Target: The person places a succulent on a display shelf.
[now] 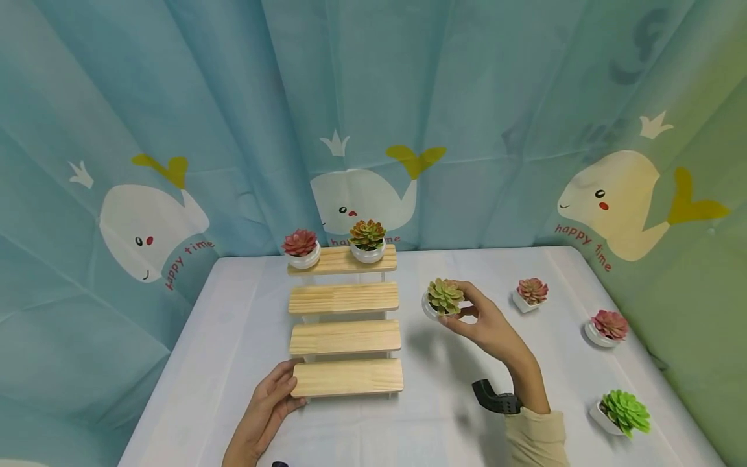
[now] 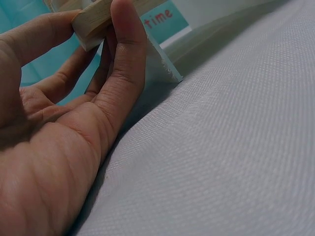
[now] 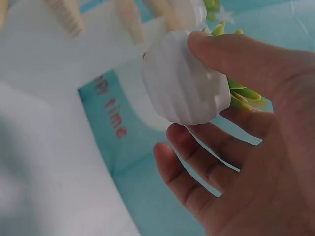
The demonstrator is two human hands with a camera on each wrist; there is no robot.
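My right hand (image 1: 484,324) holds a potted succulent (image 1: 445,298) with yellow-green leaves above the table, right of a stepped wooden rack. In the right wrist view, thumb and fingers grip its ribbed white pot (image 3: 184,81). My left hand (image 1: 265,408) grips the left end of the rack's lowest wooden shelf (image 1: 348,378); in the left wrist view the fingers pinch the board's corner (image 2: 93,22). On the top shelf (image 1: 341,261) stand a red succulent (image 1: 301,249) at the left and a red-green succulent (image 1: 367,240) toward the right, both in round white pots.
Along the table's right side stand a small pink succulent (image 1: 530,294), a red one (image 1: 607,328) and a bright green one (image 1: 623,413), in white pots. A blue curtain (image 1: 362,97) with whale prints hangs behind the white-covered table (image 1: 233,324).
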